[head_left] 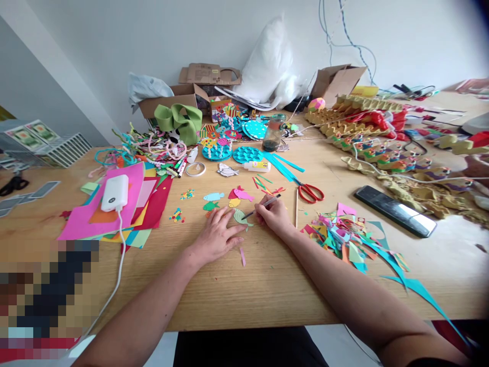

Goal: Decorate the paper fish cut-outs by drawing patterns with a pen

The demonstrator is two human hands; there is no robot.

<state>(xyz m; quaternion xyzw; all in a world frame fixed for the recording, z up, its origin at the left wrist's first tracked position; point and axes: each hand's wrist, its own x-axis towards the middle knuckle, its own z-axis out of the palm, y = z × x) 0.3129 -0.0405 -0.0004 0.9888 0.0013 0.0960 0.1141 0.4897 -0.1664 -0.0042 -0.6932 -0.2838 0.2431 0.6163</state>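
Note:
My right hand (272, 213) is closed round a dark pen (250, 213), its tip on a pale green paper fish (240, 216) that has dark lines on it. My left hand (219, 235) lies on the table with its fingers spread, fingertips beside and at the edge of that fish. Just beyond the hands lie a light blue fish (214, 196), a green fish (210, 206), a pink fish (243, 194) and a yellow piece (234, 203). A thin pink strip (243, 256) rests below my left hand.
Red-handled scissors (311, 192) and a wooden stick (296, 208) lie right of my hands, near paper scraps (344, 234) and a phone (395, 210). Coloured sheets (153, 204) with a white power bank (115, 192) are at left. Glue (257, 166) and a glass jar (273, 133) stand farther back.

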